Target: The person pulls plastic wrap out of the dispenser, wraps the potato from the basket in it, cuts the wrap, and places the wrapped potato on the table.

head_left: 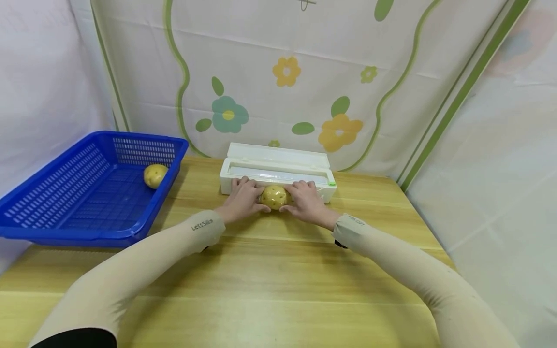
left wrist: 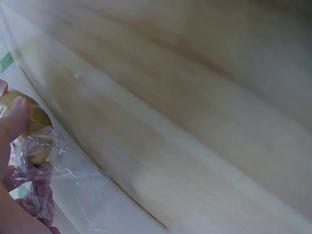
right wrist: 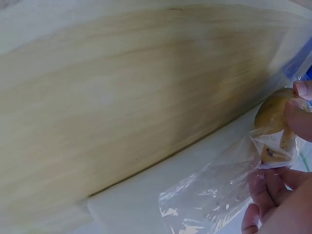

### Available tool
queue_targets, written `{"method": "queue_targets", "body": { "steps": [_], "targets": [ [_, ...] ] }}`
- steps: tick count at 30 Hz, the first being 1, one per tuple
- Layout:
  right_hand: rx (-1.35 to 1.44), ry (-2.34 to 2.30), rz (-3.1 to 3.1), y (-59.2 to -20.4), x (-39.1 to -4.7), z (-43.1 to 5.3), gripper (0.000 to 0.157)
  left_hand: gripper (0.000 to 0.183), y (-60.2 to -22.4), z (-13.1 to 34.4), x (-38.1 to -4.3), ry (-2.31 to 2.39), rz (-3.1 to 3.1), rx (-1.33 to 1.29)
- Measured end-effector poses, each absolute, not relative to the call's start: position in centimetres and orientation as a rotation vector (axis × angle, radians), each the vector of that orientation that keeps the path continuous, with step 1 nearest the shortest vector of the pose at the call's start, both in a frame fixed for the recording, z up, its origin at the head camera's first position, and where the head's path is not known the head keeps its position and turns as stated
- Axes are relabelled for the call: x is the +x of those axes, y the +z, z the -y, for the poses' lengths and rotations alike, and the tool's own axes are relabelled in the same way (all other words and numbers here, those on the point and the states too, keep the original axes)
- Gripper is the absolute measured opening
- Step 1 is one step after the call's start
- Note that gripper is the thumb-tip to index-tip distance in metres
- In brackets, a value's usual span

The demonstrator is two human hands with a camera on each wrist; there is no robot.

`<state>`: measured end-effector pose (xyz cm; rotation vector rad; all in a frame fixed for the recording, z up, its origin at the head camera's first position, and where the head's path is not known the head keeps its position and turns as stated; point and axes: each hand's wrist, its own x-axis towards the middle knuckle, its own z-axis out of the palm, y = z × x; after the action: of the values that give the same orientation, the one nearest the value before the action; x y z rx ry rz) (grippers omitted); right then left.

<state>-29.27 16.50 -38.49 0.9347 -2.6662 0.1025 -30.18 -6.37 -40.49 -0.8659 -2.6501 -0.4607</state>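
A yellow potato point(head_left: 274, 196), partly covered in clear plastic wrap point(right wrist: 214, 190), is held between both hands in front of a white cling film dispenser point(head_left: 278, 154). My left hand point(head_left: 244, 199) grips the potato's left side, its thumb on the near face and its other fingers by the dispenser. From the right, my right hand point(head_left: 308, 203) holds the potato in the same way. Crumpled wrap point(left wrist: 36, 146) clings around the potato and the left fingers in the left wrist view. In the right wrist view a loose sheet of it stretches away from the potato.
On the left of the wooden table point(head_left: 278, 290) stands a blue plastic basket point(head_left: 91, 235) with another potato point(head_left: 154, 176) in it. The dispenser's lid is raised at the back. Behind it hangs a white curtain point(head_left: 261, 43) with printed flowers.
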Motion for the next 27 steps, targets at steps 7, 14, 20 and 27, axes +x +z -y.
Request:
{"method": "queue_targets", "body": {
  "steps": [7, 14, 20, 27],
  "targets": [
    [0.960, -0.010, 2.594, -38.1, -29.1, -16.3, 0.063, 0.059, -40.3, 6.1, -29.6, -0.405, 2.629, -0.808],
    [0.929, 0.009, 2.568, -37.6, -29.1, -16.3, 0.064, 0.070, -39.2, 5.6, -29.0, -0.335, 2.691, -0.752],
    [0.885, 0.022, 2.655, -38.0, -28.8, -16.5, 0.056, 0.050, -38.9, 5.4, -29.1, -0.327, 2.741, -0.749],
    [0.889, 0.117, 2.664, -38.0, -28.8, -16.7, 0.049, 0.039, -39.2, 5.4, -29.2, -0.367, 2.745, -0.764]
  ]
}}
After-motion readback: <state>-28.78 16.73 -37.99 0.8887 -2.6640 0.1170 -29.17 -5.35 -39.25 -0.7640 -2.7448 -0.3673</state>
